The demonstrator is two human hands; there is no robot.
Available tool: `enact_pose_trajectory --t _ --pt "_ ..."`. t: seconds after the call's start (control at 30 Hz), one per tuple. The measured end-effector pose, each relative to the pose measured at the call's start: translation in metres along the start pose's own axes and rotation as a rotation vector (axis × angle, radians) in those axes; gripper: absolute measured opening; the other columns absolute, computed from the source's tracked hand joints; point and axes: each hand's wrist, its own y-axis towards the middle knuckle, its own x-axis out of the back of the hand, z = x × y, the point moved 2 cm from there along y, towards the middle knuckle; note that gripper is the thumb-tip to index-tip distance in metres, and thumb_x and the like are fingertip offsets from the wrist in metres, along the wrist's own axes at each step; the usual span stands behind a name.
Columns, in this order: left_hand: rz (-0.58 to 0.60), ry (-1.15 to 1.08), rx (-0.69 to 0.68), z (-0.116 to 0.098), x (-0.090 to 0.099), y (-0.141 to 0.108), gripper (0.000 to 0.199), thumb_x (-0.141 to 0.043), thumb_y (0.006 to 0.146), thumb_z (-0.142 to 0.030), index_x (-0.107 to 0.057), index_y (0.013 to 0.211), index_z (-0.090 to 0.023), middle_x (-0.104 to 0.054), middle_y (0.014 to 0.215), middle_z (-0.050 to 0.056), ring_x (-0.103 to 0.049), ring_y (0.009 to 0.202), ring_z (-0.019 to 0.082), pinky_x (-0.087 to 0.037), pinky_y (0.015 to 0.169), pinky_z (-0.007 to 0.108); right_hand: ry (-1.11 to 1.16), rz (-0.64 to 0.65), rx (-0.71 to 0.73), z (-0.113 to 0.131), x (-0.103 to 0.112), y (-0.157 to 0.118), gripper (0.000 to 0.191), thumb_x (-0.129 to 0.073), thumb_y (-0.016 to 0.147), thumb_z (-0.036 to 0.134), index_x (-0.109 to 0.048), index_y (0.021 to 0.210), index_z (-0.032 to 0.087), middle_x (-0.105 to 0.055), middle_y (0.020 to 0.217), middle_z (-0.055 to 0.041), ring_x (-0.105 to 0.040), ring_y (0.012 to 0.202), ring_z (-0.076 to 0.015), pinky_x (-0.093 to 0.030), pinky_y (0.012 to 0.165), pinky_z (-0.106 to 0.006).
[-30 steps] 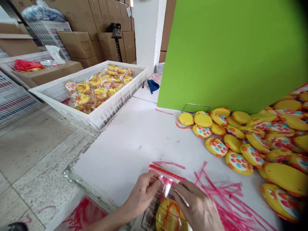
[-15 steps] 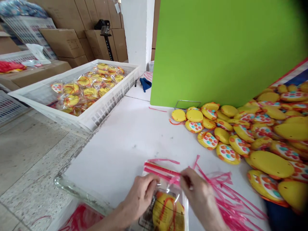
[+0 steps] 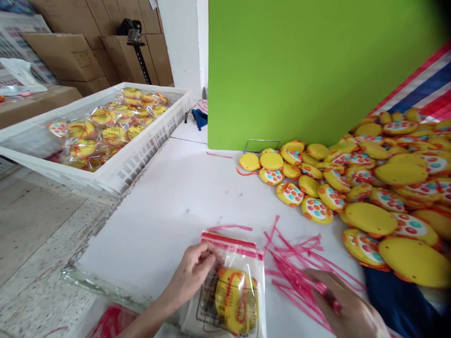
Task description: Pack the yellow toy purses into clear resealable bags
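A clear plastic bag (image 3: 260, 286) with a pink-red strip across its top lies at the table's front edge. Inside it shows a yellow toy (image 3: 237, 300) with an orange cord. My left hand (image 3: 197, 267) has its fingers bent together at the bag's upper left part, pinching it. To the right of the bag, my right hand (image 3: 343, 305) is at a loose heap of pink strips (image 3: 294, 277), its fingers curled over them; its fingertips are blurred, and whether it grips any strip is unclear.
A heap of yellow toys (image 3: 368, 218) with dotted white patches covers the table's right side. Behind stands a green board (image 3: 299, 70). At the left, a white crate (image 3: 141, 152) holds bagged toys. A blue cloth (image 3: 200, 119) lies near the board.
My right hand has left the bag's top and moved right to the pink strips. My left hand stays at the bag. The whole view has shifted a little.
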Motion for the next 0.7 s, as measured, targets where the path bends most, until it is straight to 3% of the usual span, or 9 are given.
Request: enact_pose_trajectory --t 0.07,0.13,0.23,0.3,0.47,0.7 --pt "-0.001 -0.008 0.007 -0.001 0.000 0.000 0.016 -0.049 0.084 -0.024 -0.062 0.080 -0.015 -0.069 0.081 0.006 -0.063 0.076 0.018 -0.045 0.069 0.026 0.132 0.068 -0.016 0.033 -0.014 0.017 0.023 -0.055 0.078 0.041 -0.071 0.086 0.026 -0.070 0.067 0.0007 -0.059 0.049 -0.0134 -0.046 0.049 -0.021" --pt "-0.005 -0.014 0.009 -0.003 0.000 -0.001 0.016 -0.048 0.083 -0.022 -0.062 0.080 -0.015 -0.069 0.080 0.005 -0.063 0.075 0.018 -0.045 0.069 0.026 0.264 0.214 -0.029 0.055 -0.031 0.033 0.023 -0.058 0.079 0.042 -0.070 0.083 0.023 -0.068 0.065 0.0006 -0.057 0.051 -0.0141 -0.045 0.051 -0.023" --pt "-0.009 -0.019 0.006 -0.003 0.000 -0.002 0.017 -0.050 0.085 -0.026 -0.061 0.080 -0.015 -0.069 0.080 0.005 -0.063 0.076 0.018 -0.046 0.070 0.026 0.499 0.464 -0.052 0.069 -0.056 0.047 0.018 -0.064 0.074 0.036 -0.067 0.078 0.019 -0.065 0.065 0.0011 -0.056 0.056 -0.0139 -0.043 0.053 -0.023" --pt "-0.016 -0.039 0.024 -0.001 0.002 -0.004 0.018 -0.051 0.085 -0.031 -0.060 0.081 -0.016 -0.069 0.083 0.006 -0.063 0.077 0.019 -0.047 0.070 0.027 0.623 0.540 -0.055 0.069 -0.064 0.049 0.015 -0.064 0.075 0.032 -0.062 0.071 0.018 -0.060 0.062 0.0027 -0.055 0.058 -0.0126 -0.041 0.054 -0.022" --pt "-0.041 -0.088 0.091 0.002 0.008 -0.008 0.020 -0.050 0.086 -0.038 -0.053 0.093 -0.019 -0.064 0.076 0.001 -0.060 0.072 0.018 -0.047 0.068 0.027 0.690 0.423 0.050 0.061 -0.060 0.042 0.014 -0.056 0.081 0.028 -0.056 0.071 0.018 -0.052 0.062 0.0038 -0.049 0.059 -0.0114 -0.039 0.055 -0.022" --pt "-0.061 -0.013 0.060 0.003 0.006 -0.006 0.018 -0.044 0.078 -0.025 -0.046 0.062 -0.018 -0.041 0.062 -0.004 -0.044 0.059 0.012 -0.037 0.056 0.021 0.555 0.339 0.127 0.069 -0.056 0.029 0.021 -0.042 0.075 0.012 -0.061 0.068 0.017 -0.058 0.059 0.0019 -0.051 0.052 -0.0114 -0.040 0.050 -0.021"
